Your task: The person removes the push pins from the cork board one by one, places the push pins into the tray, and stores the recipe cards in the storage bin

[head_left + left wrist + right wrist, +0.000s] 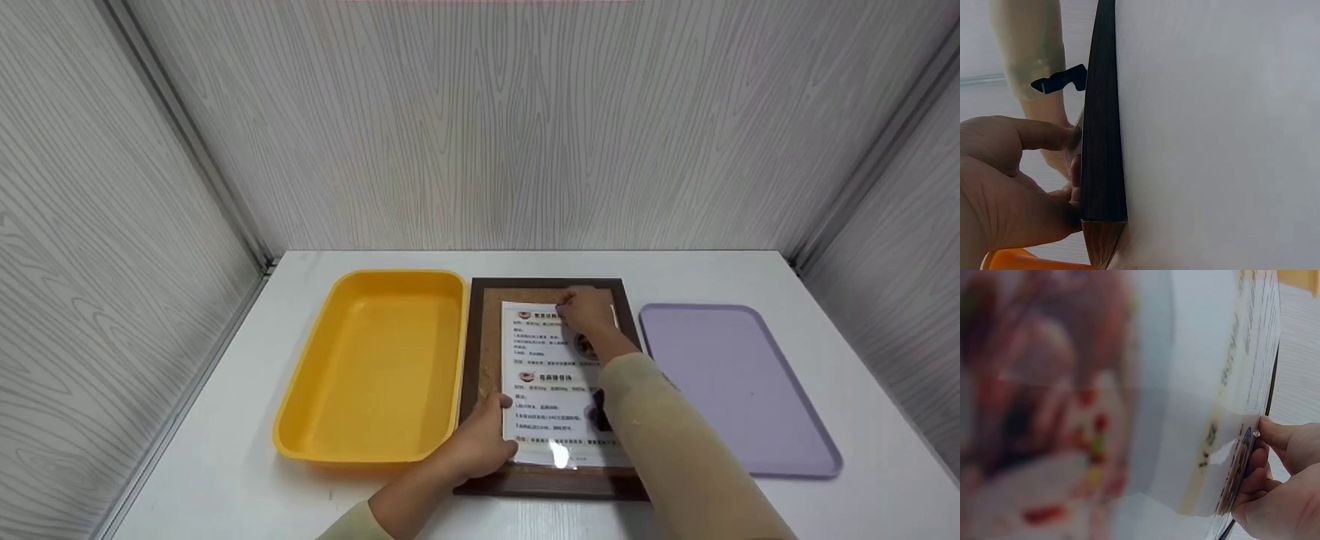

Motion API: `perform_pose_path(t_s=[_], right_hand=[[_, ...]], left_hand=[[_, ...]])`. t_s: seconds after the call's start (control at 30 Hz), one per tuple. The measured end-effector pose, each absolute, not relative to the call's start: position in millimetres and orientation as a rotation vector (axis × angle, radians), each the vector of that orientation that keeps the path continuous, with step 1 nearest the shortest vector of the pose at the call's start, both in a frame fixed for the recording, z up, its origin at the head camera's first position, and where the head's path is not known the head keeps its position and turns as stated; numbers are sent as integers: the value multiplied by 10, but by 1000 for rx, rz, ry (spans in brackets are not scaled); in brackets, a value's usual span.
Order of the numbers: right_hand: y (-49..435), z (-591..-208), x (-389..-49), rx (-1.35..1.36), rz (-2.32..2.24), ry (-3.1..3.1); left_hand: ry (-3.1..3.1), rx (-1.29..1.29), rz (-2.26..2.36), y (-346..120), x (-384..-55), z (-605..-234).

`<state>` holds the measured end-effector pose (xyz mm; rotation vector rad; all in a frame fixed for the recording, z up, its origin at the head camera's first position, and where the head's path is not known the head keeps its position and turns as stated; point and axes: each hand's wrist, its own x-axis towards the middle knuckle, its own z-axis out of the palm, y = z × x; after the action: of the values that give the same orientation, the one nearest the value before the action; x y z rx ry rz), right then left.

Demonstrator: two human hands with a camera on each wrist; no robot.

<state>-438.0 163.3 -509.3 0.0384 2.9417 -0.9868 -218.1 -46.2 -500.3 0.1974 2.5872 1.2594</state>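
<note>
A laminated recipe sheet [551, 405] with printed text and food pictures lies over a cork board [491, 337] with a dark brown wooden frame [1103, 112]. My left hand [484, 442] pinches the sheet's lower left edge; in the left wrist view, thumb and finger close on its clear rim beside the frame. At the sheet's upper edge, right of centre, my right hand [589, 309] has its fingers curled. The right wrist view shows that hand [1289, 461] with thumb and fingers at the sheet's edge; whether something small sits between them is hidden.
A deep yellow tray [300, 409] stands left of the board, close against its frame. On the right lies a flat purple tray [739, 382]. Grey wood-grain panels [480, 127] close off the white table [225, 465] at the back and both sides.
</note>
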Motion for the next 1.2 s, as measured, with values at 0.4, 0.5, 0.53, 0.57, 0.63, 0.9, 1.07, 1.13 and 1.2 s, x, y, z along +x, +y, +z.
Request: perform_pose_path(t_s=[0.4, 0.5, 0.53, 0.57, 0.63, 0.9, 1.07, 1.13, 1.2], right_hand=[[1677, -5125, -4389, 64, -1077, 2882], [1694, -5131, -4391, 47, -1090, 2858], [1700, -5133, -4389, 39, -1087, 2855], [1704, -5132, -4385, 32, -1087, 2851], [1709, -5131, -4376, 25, -1082, 2848], [1714, -5101, -4348, 53, -1066, 2854], [1710, -5105, -4342, 37, -1057, 2862], [1719, -5108, -4336, 36, -1085, 2846], [1738, -5113, -4333, 39, -1145, 2801]], left_hand=[[2577, 178, 1253, -452, -2166, -5002], [2567, 172, 1259, -453, -2162, -5003], [2565, 171, 1262, -453, -2160, -5004], [2563, 173, 1263, -453, -2159, -5006], [2563, 176, 1260, -454, -2157, -5011], [2562, 169, 1254, -441, -2152, -5021], [2559, 163, 1261, -447, -2143, -5020], [2552, 159, 1263, -448, -2138, -5013], [2543, 150, 1264, -448, -2134, -5006]])
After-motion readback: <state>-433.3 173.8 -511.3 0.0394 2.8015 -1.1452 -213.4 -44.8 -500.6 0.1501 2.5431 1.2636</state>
